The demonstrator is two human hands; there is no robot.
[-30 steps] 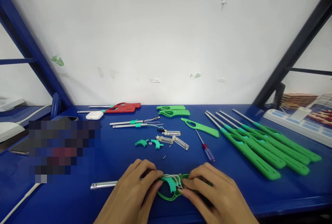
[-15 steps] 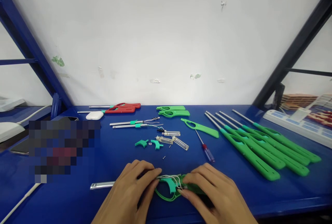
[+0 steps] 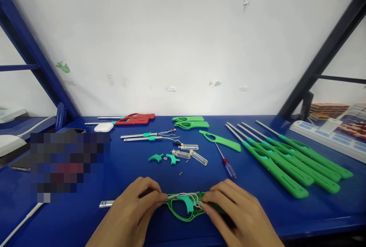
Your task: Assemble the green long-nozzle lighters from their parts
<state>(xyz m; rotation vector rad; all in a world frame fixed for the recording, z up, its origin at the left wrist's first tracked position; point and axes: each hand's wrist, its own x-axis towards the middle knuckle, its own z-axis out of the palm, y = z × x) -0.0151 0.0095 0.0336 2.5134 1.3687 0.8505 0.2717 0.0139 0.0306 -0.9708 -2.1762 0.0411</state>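
Note:
In front of me lies an opened green lighter housing [image 3: 176, 213], with a teal trigger [image 3: 188, 204] inside and thin white wires [image 3: 187, 194] along its upper edge. Its silver tube [image 3: 105, 204] sticks out to the left past my left hand [image 3: 134, 209]. The fingertips of that hand pinch the housing's neck where the wires run. My right hand [image 3: 237, 212] grips the handle part, thumb by the wire ends; what lies under its fingers is hidden. Beyond are loose teal triggers [image 3: 172, 159], clear fuel tanks [image 3: 199, 157] and a small screw [image 3: 180, 173].
A screwdriver [image 3: 229, 169] lies beside a green half shell [image 3: 223, 141]. Several green lighters [image 3: 278, 169] rest at right, near a power strip [image 3: 328, 138]. Red lighters [image 3: 135, 119], a white earbud case [image 3: 103, 127] and wired metal tubes [image 3: 140, 137] sit farther back.
My left hand has slid left along the lighter, uncovering more of the housing's neck and the wires. My right hand stays on the handle, its thumb slightly raised.

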